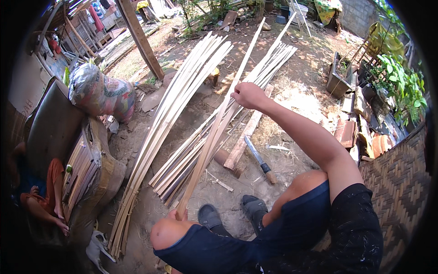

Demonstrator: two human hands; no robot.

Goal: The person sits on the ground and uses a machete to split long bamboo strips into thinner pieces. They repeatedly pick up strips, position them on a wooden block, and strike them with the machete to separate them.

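A long, flat bamboo strip (208,148) slants from beside my left knee up toward the far yard. Its near end is in my left hand (178,215), which is closed on it and partly hidden behind the knee. Farther up, my right hand (250,95) grips the strip with curled fingers, the arm stretched out. Under the strip lies a bundle of bamboo strips (175,168), some with dark edges. Another, paler bundle of strips (166,109) lies to its left. A knife (257,155) with a wooden handle rests on the ground beside a wooden plank (244,142).
At left, another person's legs (45,201) show beside a worn sofa (98,169); a cat (96,250) lies below. A stuffed plastic sack (102,93) and wooden post (140,39) stand beyond. Planters (341,75) and a woven wall (397,192) border the right.
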